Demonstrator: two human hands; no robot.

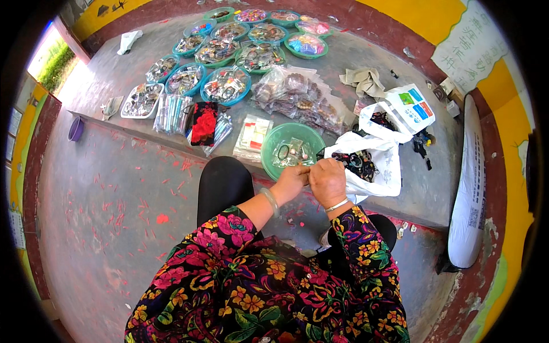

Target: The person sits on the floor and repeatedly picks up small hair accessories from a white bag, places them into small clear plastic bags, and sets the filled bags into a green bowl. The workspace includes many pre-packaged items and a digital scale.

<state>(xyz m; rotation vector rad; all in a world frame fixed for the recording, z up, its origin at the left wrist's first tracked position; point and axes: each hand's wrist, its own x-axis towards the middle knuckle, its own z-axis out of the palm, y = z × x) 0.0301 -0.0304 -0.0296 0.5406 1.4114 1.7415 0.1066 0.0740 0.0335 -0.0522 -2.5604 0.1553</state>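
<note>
Hands meet in the head view just at the near rim of a green plastic basin (274, 143) on the concrete ledge (114, 74). The left hand (290, 182) and right hand (327, 180) are closed knuckle to knuckle, fingertips pinched together over something too small to make out; it sits hidden between the fingers, so I cannot tell what it is, only that both grips are narrow and tight. Judging by the basin's contents, small packets in clear film and a dark ring-shaped piece, it is probably a light trinket, slippery in its wrapping and easy to drop, best taken by its edges with fingertips. A white plastic bag (380, 166) holding dark patterned pieces lies just beside the right hand. Farther along the ledge sit more clear packets (253, 134), a red-and-black flowered item (204, 123), a heap of brownish bagged goods (300, 97) and rows of teal-rimmed trays (226, 86) full of wrapped small wares.
</note>
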